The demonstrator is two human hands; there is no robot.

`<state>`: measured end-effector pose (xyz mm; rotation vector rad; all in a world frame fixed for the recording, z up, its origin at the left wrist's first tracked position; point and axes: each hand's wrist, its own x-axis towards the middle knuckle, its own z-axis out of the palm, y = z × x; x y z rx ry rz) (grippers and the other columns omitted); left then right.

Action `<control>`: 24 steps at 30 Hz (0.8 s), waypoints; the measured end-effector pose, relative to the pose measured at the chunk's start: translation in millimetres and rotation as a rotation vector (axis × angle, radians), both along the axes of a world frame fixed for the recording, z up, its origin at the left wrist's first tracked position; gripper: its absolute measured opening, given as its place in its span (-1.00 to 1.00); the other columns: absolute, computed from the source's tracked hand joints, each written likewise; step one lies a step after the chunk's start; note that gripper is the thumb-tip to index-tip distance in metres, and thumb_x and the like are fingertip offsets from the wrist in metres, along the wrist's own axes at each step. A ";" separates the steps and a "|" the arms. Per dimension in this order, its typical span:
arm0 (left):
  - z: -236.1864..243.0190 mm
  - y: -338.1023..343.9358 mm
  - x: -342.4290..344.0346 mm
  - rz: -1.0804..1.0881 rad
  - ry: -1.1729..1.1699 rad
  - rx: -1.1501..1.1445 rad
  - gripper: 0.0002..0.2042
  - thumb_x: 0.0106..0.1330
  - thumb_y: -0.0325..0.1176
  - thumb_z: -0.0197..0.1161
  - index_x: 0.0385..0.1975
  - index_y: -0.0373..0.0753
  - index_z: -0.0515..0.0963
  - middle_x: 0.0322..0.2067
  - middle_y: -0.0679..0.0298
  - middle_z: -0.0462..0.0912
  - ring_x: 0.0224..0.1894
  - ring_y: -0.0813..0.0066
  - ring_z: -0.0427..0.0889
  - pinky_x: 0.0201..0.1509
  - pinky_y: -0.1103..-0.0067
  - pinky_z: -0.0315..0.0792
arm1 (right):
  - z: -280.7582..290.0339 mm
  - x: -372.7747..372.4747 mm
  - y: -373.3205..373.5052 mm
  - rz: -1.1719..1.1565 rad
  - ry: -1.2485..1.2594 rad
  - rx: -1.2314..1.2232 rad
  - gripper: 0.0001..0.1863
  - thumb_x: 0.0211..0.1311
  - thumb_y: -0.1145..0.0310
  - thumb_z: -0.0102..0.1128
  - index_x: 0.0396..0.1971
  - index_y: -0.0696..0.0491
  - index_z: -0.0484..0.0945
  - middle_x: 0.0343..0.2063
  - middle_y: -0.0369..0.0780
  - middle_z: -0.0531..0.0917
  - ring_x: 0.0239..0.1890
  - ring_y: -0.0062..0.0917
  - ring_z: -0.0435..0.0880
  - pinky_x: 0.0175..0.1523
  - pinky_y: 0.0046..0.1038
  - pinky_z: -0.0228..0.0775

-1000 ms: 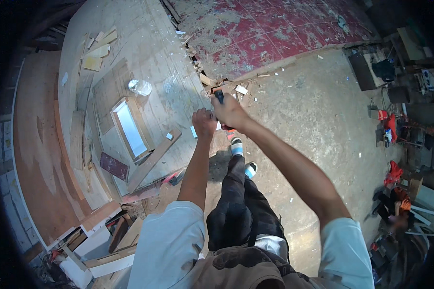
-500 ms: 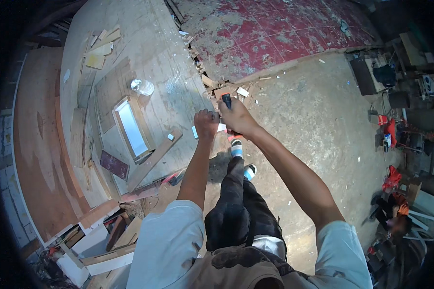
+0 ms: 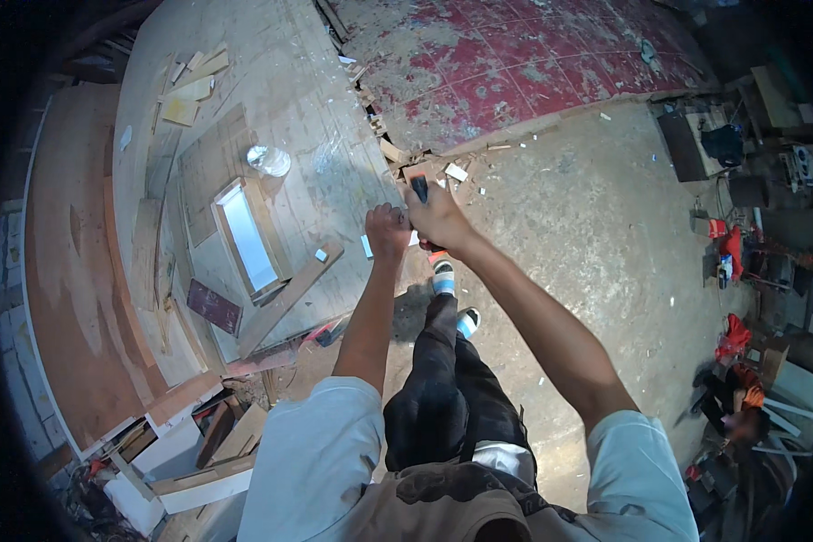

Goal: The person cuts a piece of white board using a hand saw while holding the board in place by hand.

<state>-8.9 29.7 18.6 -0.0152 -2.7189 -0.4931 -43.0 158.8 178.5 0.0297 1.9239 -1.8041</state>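
Grips a black-handled tool in the right hand, with the left hand just beside it

Wraps the right fingers closely around the tool, leaving its dark end poking out above the fist; curls the left fingers inward near the edge of the pale workbench, but cannot tell how tightly or around what; shows, to the left of the grip, a wooden frame with a white panel, a pale, shiny container beyond it, and a narrow plank bearing a small pale block nearer the body; shows red tiles beyond the grip, bare concrete floor to its right, and striped sandals just on the body side
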 end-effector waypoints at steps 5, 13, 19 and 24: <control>-8.2 4.1 -8.2 -0.053 0.004 -0.042 -0.85 -0.19 -0.31 0.28 -0.71 -0.16 0.44 -0.57 0.26 0.44 -0.41 0.28 0.46 -0.33 0.41 0.31 | -46.9 -25.1 -11.9 0.040 -0.169 0.153 -0.62 0.30 0.21 -0.09 -0.61 0.19 0.36 -0.77 -0.23 0.43 -0.84 -0.60 0.35 -0.75 -0.50 0.18; -2.4 -20.3 3.4 0.037 -0.010 0.059 -0.87 -0.14 -0.32 0.23 -0.71 -0.19 0.46 -0.58 0.26 0.44 -0.41 0.29 0.46 -0.33 0.40 0.30 | 40.6 3.3 -7.2 0.051 -0.181 -0.039 -0.71 0.29 0.23 -0.07 -0.52 0.13 0.36 -0.71 -0.26 0.44 -0.82 -0.62 0.35 -0.74 -0.54 0.19; -6.7 7.4 -10.8 -0.075 0.001 -0.070 -0.89 -0.12 -0.32 0.20 -0.73 -0.17 0.46 -0.60 0.27 0.44 -0.41 0.30 0.46 -0.33 0.41 0.30 | -80.9 -22.7 -10.9 -0.013 0.007 0.238 -0.71 0.26 0.24 -0.08 -0.55 0.15 0.34 -0.77 -0.25 0.42 -0.83 -0.61 0.35 -0.76 -0.50 0.17; 3.7 -10.7 6.1 -0.019 -0.009 -0.093 -0.87 -0.13 -0.32 0.20 -0.75 -0.18 0.45 -0.62 0.25 0.45 -0.44 0.30 0.47 -0.36 0.39 0.30 | 12.5 -4.0 -8.2 0.071 -0.161 0.052 -0.70 0.28 0.23 -0.07 -0.52 0.15 0.32 -0.74 -0.26 0.43 -0.84 -0.61 0.33 -0.77 -0.51 0.18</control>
